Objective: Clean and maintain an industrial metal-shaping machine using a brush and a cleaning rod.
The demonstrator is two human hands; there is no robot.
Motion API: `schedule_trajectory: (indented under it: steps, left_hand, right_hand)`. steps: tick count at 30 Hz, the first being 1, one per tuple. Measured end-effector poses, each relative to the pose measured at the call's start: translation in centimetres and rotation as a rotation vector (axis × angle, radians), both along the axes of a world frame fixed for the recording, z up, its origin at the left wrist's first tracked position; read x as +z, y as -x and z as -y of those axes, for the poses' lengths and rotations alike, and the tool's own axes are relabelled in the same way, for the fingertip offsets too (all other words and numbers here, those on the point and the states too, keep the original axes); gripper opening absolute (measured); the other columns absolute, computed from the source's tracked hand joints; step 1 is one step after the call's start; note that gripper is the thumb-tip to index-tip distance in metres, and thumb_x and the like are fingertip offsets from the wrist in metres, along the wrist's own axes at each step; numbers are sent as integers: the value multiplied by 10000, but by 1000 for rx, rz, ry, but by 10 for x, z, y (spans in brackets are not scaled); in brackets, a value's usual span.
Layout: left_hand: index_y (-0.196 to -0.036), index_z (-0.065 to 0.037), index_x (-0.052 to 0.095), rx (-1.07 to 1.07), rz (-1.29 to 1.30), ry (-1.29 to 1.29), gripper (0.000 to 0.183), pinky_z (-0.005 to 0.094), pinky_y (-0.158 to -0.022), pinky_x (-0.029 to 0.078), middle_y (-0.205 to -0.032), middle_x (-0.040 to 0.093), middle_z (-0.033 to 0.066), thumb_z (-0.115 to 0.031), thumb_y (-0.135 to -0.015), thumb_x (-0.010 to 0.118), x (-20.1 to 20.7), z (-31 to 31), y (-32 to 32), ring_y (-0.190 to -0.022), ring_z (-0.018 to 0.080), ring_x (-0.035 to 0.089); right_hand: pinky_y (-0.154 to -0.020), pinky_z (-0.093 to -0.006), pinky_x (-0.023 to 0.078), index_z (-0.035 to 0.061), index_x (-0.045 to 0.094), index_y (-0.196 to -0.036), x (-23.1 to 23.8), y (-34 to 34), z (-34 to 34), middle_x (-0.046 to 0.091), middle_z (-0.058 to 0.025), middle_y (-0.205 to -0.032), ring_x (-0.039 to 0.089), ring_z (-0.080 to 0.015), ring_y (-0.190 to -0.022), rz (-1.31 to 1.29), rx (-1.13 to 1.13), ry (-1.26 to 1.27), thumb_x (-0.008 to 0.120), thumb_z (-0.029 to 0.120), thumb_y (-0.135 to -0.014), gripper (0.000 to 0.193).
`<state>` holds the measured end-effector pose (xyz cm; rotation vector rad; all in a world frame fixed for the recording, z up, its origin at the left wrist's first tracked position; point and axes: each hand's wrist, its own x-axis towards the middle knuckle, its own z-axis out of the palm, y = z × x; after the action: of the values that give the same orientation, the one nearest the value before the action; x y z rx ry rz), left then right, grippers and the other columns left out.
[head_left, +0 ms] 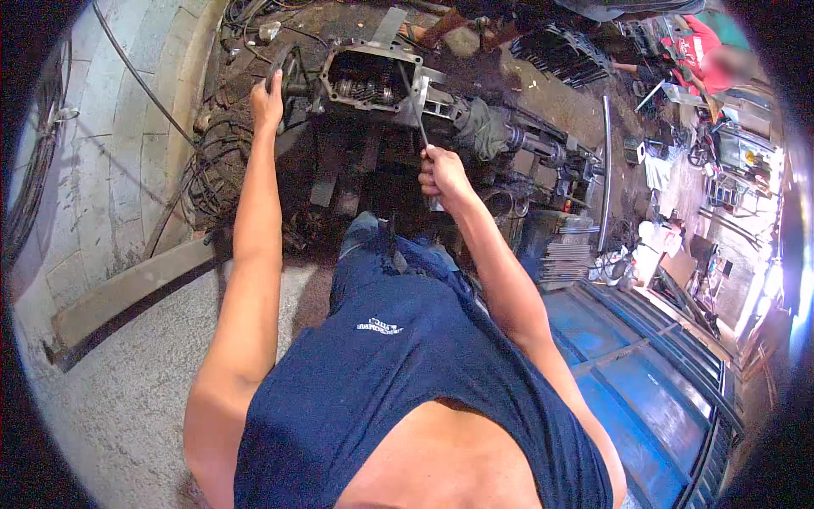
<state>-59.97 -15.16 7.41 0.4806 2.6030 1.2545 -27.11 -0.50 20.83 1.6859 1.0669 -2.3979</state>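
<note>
While I watch from my station, the left hand (267, 103) is closed on the rim of a dark wheel (288, 69), and the right hand (445, 174) is clenched around a thin bar (420, 124). From the right fist, the bar points away from the wearer, its long axis running up and slightly left across the right edge of the housing (363, 104). I cannot tell whether its far end touches anything inside.

The housing lies ahead of the wearer, its long axis running left to right and its open side facing up toward me, with gears (365, 90) showing within. It sits between the two hands and a little beyond the right one. The wheel stands at its left end, seen nearly edge-on, its long axis running away from the wearer with a lean to the right; the left hand is on its near left side.

To the right of the housing I see a grey cloth (483, 131) draped over the machinery (543, 157), then a long pipe (605, 174). Nearer, on the right, lies a blue panel (623, 356). Cables (216, 170) coil by the left wall (102, 178), and a person in red (705, 55) is at upper right.
</note>
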Motion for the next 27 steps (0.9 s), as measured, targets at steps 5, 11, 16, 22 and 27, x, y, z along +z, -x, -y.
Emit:
schedule_trajectory:
  steps: [5,11,16,22,27]
  left_hand:
    - [-1049,44,647,-3,61,137,660,482,-872,441,-1018,634,282,-573,-904,465,4,-11,22,-1014,434,585]
    - [-1100,30,643,-19,70,315,763,471,-931,424,-1117,609,291,-663,-857,437,-7,-35,50,-1086,429,563]
    - [-1081,35,646,86,-32,319,740,479,-922,430,-1099,620,281,-646,-860,458,-17,-14,43,-1064,433,575]
    - [-1119,52,623,83,-46,159,787,467,-917,441,-1091,616,300,-672,-852,469,0,-9,19,-1060,450,572]
    - [-1095,37,642,6,35,292,759,473,-913,443,-1089,624,286,-661,-854,467,-12,-26,48,-1052,432,583]
  right_hand:
    - [-363,-228,189,109,451,-858,1,16,14,332,49,-613,244,-58,-435,-2,81,163,406,253,-1001,208]
    - [-358,-248,195,113,438,-818,-21,44,42,326,35,-591,260,-80,-433,-203,-381,431,376,198,-995,206]
    - [-327,-231,161,95,447,-808,-12,53,45,285,54,-560,221,-67,-406,-218,-482,525,364,175,-993,219]
    - [-353,-244,182,110,432,-793,-21,45,22,297,38,-568,238,-86,-420,-221,-401,513,367,183,-989,219]
    - [-466,-405,466,-14,598,-899,-24,-5,-21,608,-124,-653,587,-260,-506,216,580,-690,468,262,-951,309]
